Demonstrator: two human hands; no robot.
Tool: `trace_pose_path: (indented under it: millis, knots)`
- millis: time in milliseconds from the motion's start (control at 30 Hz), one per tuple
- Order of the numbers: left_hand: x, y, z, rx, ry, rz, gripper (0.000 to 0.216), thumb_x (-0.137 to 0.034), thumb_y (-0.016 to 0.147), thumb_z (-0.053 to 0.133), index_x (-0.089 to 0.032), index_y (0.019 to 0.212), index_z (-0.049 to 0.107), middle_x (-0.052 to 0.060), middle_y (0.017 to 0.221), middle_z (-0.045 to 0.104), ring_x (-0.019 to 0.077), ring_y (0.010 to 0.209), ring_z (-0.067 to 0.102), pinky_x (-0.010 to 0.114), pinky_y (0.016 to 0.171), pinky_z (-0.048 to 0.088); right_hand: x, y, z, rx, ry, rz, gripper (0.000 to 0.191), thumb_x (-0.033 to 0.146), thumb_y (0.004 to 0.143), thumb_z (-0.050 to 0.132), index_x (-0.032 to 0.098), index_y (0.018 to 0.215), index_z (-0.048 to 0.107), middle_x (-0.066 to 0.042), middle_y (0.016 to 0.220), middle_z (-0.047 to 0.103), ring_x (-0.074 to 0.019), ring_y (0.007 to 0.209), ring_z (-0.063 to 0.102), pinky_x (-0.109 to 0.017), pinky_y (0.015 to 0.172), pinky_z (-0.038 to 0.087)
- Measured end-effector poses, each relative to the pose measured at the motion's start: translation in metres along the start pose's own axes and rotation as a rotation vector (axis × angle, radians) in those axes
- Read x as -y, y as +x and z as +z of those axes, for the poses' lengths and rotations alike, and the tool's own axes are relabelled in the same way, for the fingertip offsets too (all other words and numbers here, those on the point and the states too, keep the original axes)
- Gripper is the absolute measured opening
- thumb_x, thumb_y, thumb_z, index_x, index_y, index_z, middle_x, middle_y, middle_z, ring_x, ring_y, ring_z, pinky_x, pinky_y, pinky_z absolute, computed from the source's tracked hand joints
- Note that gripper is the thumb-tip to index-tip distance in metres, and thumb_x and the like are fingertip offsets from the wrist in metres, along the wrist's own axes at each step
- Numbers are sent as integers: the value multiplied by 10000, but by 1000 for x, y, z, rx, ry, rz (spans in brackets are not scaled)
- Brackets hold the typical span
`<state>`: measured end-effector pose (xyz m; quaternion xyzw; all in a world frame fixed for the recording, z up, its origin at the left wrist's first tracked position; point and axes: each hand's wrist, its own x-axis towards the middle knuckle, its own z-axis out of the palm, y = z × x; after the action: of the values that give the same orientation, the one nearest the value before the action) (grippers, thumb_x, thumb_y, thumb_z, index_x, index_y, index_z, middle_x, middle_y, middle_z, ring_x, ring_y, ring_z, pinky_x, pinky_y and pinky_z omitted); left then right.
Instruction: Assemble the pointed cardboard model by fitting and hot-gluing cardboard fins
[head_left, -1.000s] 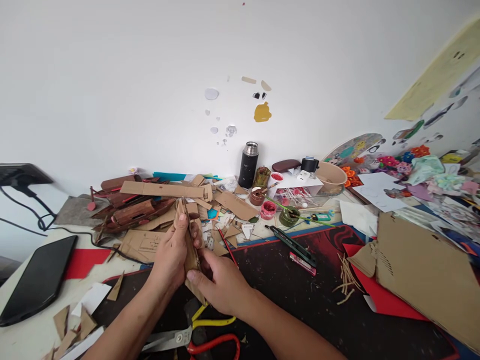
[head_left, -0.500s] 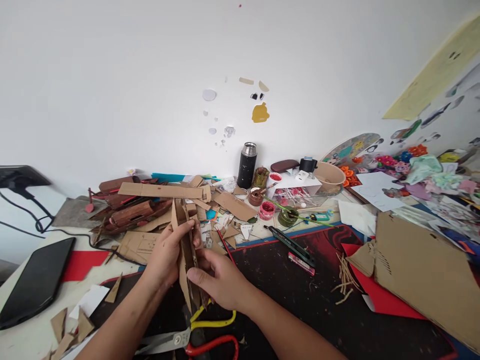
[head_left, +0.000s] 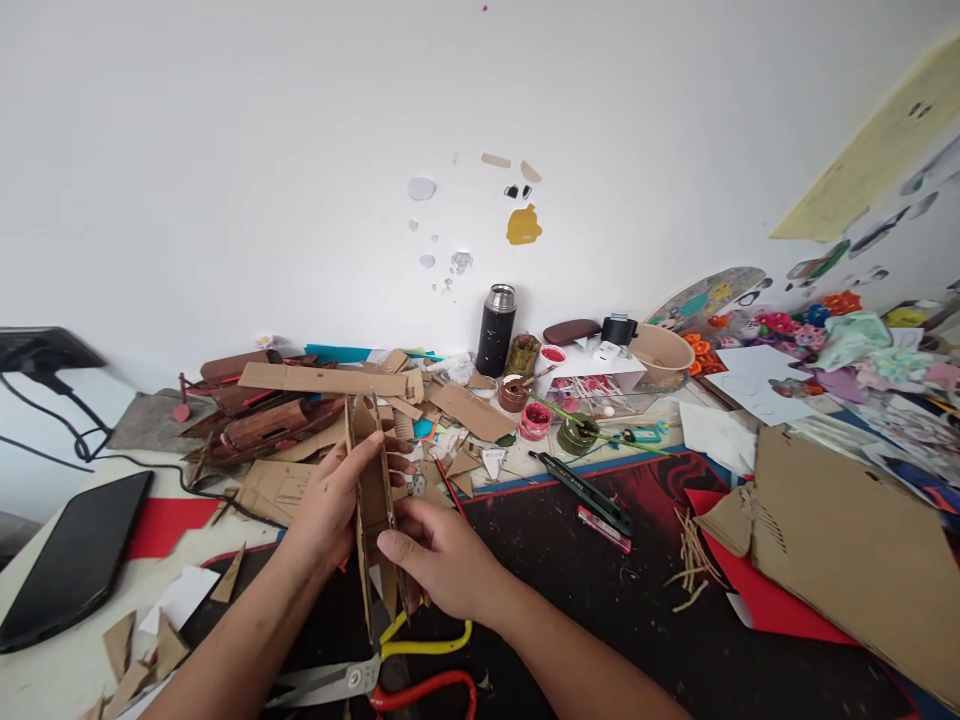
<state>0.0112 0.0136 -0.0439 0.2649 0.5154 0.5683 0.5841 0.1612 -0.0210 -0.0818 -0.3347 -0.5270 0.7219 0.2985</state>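
Observation:
A long narrow cardboard piece (head_left: pixel 370 470), folded like a boat hull, stands almost on edge between both hands above the dark mat (head_left: pixel 600 590). My left hand (head_left: pixel 330 505) grips its left side, thumb and fingers curled round the upper part. My right hand (head_left: pixel 439 558) pinches its right side lower down, thumb on the front. Under the hands lie scissors (head_left: pixel 352 678) with yellow and red handles.
A heap of cardboard scraps (head_left: pixel 315 410) lies behind the hands. A black flask (head_left: pixel 496 330), paint pots (head_left: pixel 536 418), a utility knife (head_left: pixel 581 487) and a beige bowl (head_left: pixel 664 352) stand further back. A large cardboard sheet (head_left: pixel 847 545) lies right, a black tablet (head_left: pixel 71 560) left.
The cardboard piece has been turned more upright and edge-on between the hands, its lower end now hanging further down toward the scissors. Both hands shifted slightly along it.

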Motion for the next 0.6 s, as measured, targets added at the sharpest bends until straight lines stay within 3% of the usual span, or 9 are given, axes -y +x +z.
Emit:
trace_pose_path:
  millis: [133, 233, 333, 433, 533, 600]
  knots:
    - [-2, 1, -3, 98, 28, -34, 480, -545, 715, 903, -154, 935, 733, 70, 677, 756, 196, 560, 680, 252, 490, 531, -1, -1, -2, 17, -23, -3, 430, 608, 920, 741, 250, 1146, 673, 8, 850, 662, -130, 565, 571, -242, 490, 486]
    - [-8, -1, -1, -20, -15, -73, 420, -464, 699, 894, -156, 925, 718, 72, 690, 761, 209, 556, 686, 269, 478, 537, -1, 0, -4, 1, -8, 1, 470, 640, 911, 740, 244, 1156, 671, 6, 843, 669, -128, 548, 564, -250, 493, 487]
    - [-12, -2, 3, -143, -39, -139, 293, -348, 715, 818, -159, 914, 716, 63, 687, 761, 221, 512, 678, 299, 458, 534, 4, 1, -8, -102, -47, -93, 431, 587, 941, 728, 241, 1194, 688, -34, 956, 723, -197, 775, 690, -309, 692, 570]
    - [-9, -5, 7, -134, -33, -229, 228, -303, 727, 746, -157, 901, 724, 69, 705, 772, 232, 503, 686, 321, 464, 541, 10, 1, -12, -184, -95, -197, 359, 502, 980, 700, 234, 1220, 696, -63, 1082, 761, -250, 1013, 721, -354, 880, 562]
    - [-2, -8, 10, -60, -4, -316, 281, -325, 731, 741, -155, 954, 730, 98, 800, 804, 295, 664, 767, 355, 539, 593, 12, 0, -15, -260, -174, -202, 268, 425, 992, 676, 214, 1156, 703, -56, 1031, 766, -235, 944, 716, -325, 818, 541]
    - [1, -8, 8, -41, 35, -246, 372, -347, 739, 786, -173, 1062, 724, 96, 921, 825, 305, 817, 796, 359, 649, 631, 11, 0, -16, -327, -285, -169, 200, 383, 991, 656, 198, 1044, 708, -32, 886, 736, -203, 793, 672, -295, 711, 500]
